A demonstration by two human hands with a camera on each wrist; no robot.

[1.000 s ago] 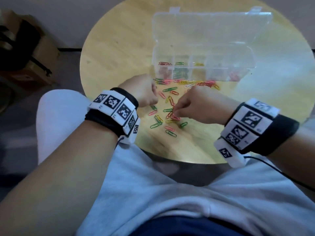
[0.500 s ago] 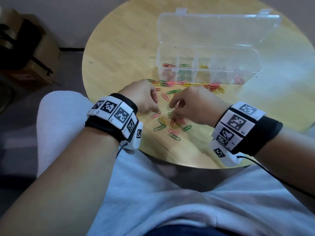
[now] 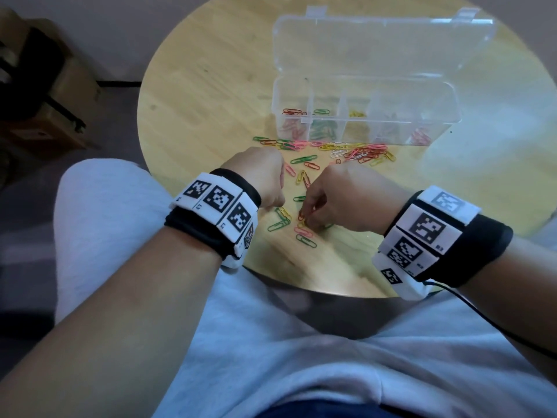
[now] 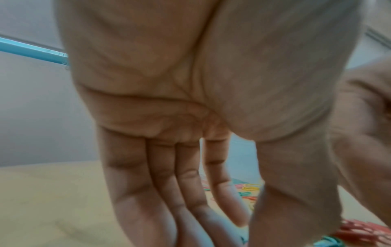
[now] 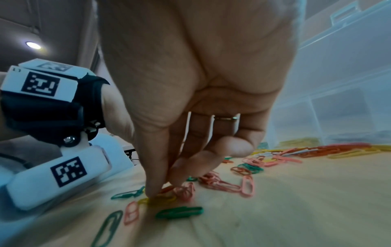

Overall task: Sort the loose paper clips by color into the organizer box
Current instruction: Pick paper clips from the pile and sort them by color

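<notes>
Compared with half a second ago, the right hand (image 3: 346, 197) is set lower in the frame, its thumb and forefinger now pressed onto an orange-red clip (image 3: 301, 215) at centre frame. In the right wrist view the same fingertips (image 5: 152, 192) are seen closed on that clip (image 5: 167, 189), which appears not yet lifted off the round table (image 3: 193, 95). The left hand (image 3: 259, 179) is drawn back to just left of the scatter; from the head view its fingers are seen curled under, while the left wrist view shows them fairly straight and pointed at the table, so whether anything is held cannot be told. The change is judged to mean a fresh pick is under way, with sorting far from done.

The loose paper clips (image 3: 355, 150) are spread in a band just below the organizer box (image 3: 446, 95), with a smaller scatter between the hands. The box stands at upper centre, its lid (image 3: 382, 40) thrown open behind it. By compartment, left to right:
- orange-red and pink clips (image 3: 291, 111)
- green clips (image 3: 322, 111)
- yellow clips (image 3: 357, 113)
- contents too faint to tell
- pink clips (image 3: 420, 135)
</notes>
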